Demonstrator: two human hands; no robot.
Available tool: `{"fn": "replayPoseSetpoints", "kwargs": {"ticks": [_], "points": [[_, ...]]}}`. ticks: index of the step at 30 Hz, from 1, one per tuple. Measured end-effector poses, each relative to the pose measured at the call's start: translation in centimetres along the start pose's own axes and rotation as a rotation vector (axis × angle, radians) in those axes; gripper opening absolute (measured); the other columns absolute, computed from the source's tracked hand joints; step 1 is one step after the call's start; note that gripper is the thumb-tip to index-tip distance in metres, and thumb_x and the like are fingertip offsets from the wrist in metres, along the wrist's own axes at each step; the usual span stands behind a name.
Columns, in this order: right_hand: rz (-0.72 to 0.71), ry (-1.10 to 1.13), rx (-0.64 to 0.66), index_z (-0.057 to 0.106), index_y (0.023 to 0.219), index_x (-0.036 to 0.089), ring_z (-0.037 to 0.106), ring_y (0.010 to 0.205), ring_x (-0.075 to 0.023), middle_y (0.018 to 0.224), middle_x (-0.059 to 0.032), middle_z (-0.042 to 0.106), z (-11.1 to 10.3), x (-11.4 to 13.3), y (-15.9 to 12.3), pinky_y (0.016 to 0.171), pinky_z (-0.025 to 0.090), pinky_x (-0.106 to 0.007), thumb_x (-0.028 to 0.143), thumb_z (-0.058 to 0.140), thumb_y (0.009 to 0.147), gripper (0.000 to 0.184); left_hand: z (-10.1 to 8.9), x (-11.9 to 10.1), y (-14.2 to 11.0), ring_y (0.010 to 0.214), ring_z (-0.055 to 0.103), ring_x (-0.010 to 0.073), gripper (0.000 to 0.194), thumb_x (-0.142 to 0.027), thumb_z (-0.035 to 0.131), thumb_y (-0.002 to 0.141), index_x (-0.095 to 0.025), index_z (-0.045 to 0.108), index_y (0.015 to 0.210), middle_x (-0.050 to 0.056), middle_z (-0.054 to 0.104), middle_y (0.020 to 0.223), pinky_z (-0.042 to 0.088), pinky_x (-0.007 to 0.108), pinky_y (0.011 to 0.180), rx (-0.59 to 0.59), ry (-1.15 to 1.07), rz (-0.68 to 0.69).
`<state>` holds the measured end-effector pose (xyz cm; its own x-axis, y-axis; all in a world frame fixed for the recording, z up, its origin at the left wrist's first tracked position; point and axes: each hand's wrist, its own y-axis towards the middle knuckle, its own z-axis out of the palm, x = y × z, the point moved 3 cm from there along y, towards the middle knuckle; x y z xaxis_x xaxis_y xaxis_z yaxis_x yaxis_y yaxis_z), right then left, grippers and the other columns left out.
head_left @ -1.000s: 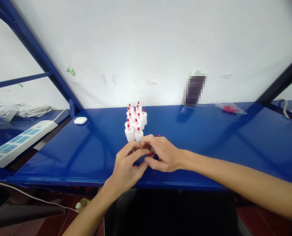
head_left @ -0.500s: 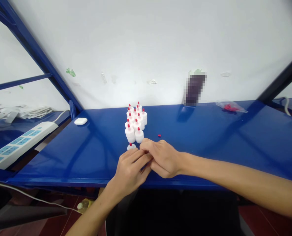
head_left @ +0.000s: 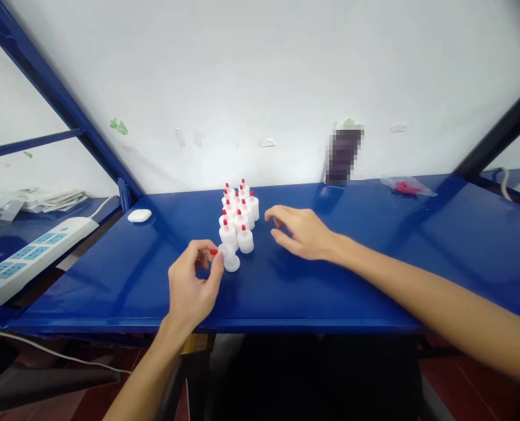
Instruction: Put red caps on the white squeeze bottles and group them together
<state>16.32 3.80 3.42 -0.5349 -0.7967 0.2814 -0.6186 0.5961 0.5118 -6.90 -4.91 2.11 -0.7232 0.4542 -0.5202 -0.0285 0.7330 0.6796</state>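
Red-tipped, a small round white plastic piece [head_left: 227, 251] sits tilted in the left hand [head_left: 194, 285], pinched near its red end, probably to leave the wide end free. It overlaps a translucent white disc-like piece [head_left: 232, 265], just near of white plastic bottles with red tips [head_left: 228, 235], standing upright, seemingly bunched to save room on the glossy blue table [head_left: 330, 286]. Well apart, the right hand [head_left: 304, 233] has parted fingers.

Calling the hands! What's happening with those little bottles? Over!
Left hand pinching red cap. Right hand open, holding nothing. White bottles standing close by.
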Motion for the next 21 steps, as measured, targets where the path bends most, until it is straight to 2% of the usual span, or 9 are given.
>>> {"fn": "replayPoseSetpoints", "kwargs": {"ticks": [2,4,8,11,15,18,21], "points": [[0.047,-0.117,0.171,0.058,0.104,0.019,0.049,0.065,-0.0147,0.09,-0.0035,0.064,-0.4,-1.4,0.2,0.062,0.033,-0.028,0.023,0.05,0.087,0.019,-0.1,0.9,0.4,0.059,0.049,0.0099,0.011,-0.03,0.059,0.093,-0.019,0.06,0.091,-0.004,0.055,0.068,0.041,0.022,0.056,0.071,0.014,-0.054],[0.079,-0.153,0.263,0.06,0.102,0.02,0.05,0.066,-0.0152,0.09,-0.0035,0.064,-0.8,-2.4,0.3,0.063,0.032,-0.028,0.021,0.05,0.085,0.02,-0.1,1.3,0.5,0.058,0.049,0.0097,0.011,-0.03,0.059,0.093,-0.019,0.061,0.093,-0.004,0.055,0.067,0.041,0.022,0.056,0.112,0.001,-0.073],[0.079,-0.089,0.255,0.057,0.103,0.019,0.053,0.078,-0.0189,0.092,-0.0044,0.062,-0.8,-3.1,0.3,0.07,0.036,-0.031,0.015,0.046,0.083,0.024,0.1,1.2,0.5,0.058,0.048,0.0097,0.011,-0.029,0.059,0.094,-0.019,0.064,0.095,-0.004,0.055,0.067,0.042,0.023,0.058,0.13,0.001,-0.053],[0.047,0.006,0.231,0.052,0.1,0.02,0.052,0.086,-0.0209,0.092,-0.0049,0.058,-0.4,-3.1,0.3,0.077,0.039,-0.033,0.008,0.042,0.079,0.026,0.5,1.1,0.5,0.057,0.048,0.0097,0.014,-0.032,0.06,0.094,-0.02,0.065,0.098,-0.004,0.055,0.068,0.041,0.023,0.056,0.198,0.036,-0.049],[0.072,0.133,0.203,0.045,0.092,0.02,0.048,0.082,-0.0185,0.089,-0.0041,0.054,-0.1,-3.1,0.5,0.076,0.04,-0.033,0.001,0.039,0.072,0.028,0.7,1.0,0.5,0.055,0.046,0.0098,0.022,-0.037,0.06,0.093,-0.021,0.065,0.108,-0.005,0.052,0.066,0.04,0.022,0.054,0.26,0.067,-0.058],[0.119,0.151,0.295,0.046,0.086,0.02,0.046,0.072,-0.0155,0.082,-0.0015,0.053,-0.1,-3.1,0.5,0.068,0.038,-0.03,0.005,0.043,0.076,0.018,0.5,0.8,0.4,0.056,0.047,0.0098,0.023,-0.036,0.06,0.093,-0.021,0.064,0.11,-0.005,0.052,0.067,0.041,0.022,0.056,0.214,0.077,-0.052],[0.155,0.043,0.405,0.053,0.088,0.021,0.048,0.069,-0.0152,0.082,-0.0008,0.057,-0.3,-2.9,0.3,0.064,0.034,-0.028,0.021,0.055,0.082,0.006,0.4,0.4,0.2,0.058,0.048,0.0097,0.02,-0.032,0.06,0.093,-0.02,0.065,0.109,-0.005,0.052,0.067,0.042,0.022,0.059,0.181,0.068,-0.012]]}}
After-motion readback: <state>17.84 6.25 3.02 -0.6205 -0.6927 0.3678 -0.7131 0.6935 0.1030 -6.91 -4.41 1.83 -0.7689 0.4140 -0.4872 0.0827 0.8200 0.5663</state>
